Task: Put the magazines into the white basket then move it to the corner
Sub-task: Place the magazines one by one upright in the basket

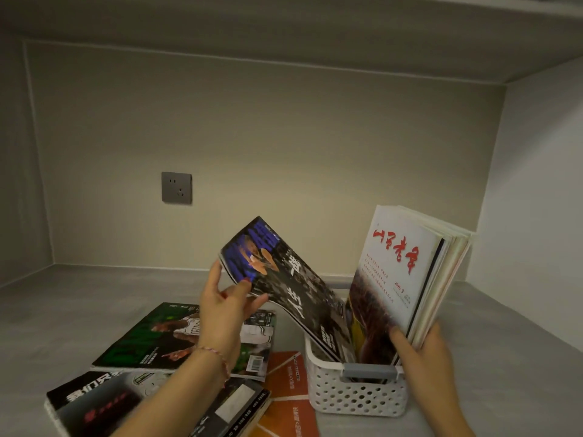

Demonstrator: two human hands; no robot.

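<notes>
Your left hand (225,305) is raised, thumb and fingers pinching what it holds; a bracelet circles that wrist. Your right hand (430,348) sits lower, fingers curled in a grip.

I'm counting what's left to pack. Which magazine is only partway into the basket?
The dark-covered magazine, pinched by the left hand: tilted, lower end inside the white basket. The white red-titled magazine already stands inside; the green one lies flat outside.

A grey wall socket (176,187) sits on the beige back wall (284,137) at about ten o'clock, above the grey shelf surface (79,294).
</notes>
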